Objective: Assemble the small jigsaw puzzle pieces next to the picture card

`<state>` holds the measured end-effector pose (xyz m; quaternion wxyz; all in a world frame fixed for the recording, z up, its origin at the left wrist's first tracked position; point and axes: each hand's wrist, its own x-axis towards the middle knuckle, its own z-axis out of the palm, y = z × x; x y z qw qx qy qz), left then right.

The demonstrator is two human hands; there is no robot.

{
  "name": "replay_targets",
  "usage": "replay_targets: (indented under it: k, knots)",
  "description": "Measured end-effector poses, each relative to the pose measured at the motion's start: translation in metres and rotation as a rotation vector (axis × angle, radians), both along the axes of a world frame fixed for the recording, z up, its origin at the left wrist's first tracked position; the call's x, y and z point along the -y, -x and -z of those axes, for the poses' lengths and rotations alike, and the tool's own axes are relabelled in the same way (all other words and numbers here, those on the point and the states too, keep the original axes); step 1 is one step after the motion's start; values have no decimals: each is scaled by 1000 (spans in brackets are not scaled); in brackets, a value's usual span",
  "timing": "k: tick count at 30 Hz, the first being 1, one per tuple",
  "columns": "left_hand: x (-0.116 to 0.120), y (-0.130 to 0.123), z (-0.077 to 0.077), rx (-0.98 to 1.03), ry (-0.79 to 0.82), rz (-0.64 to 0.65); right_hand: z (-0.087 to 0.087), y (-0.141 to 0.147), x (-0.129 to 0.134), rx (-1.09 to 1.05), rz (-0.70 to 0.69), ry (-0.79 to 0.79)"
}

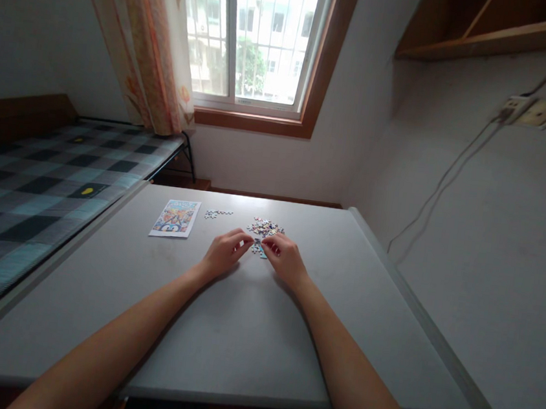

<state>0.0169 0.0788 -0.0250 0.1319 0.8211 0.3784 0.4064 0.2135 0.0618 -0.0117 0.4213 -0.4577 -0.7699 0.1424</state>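
Left hand [224, 252] and right hand [287, 259] both pinched a piece [257, 241], pile [267, 227] toward the far edge of the desk [238, 350]. Looked like joining; next probably needed careful lining-up.

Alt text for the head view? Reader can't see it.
A person's left hand and right hand nearly meet at puzzle pieces on a pale table. A loose pile lies just beyond; a picture sheet and more pieces lie left. Bed and window beyond.
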Motion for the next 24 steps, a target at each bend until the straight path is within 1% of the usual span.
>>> replay_targets:
  k: [24]
  knots:
    - [0,0,0,5,-8,2,0,0,0,-4,-2,-5]
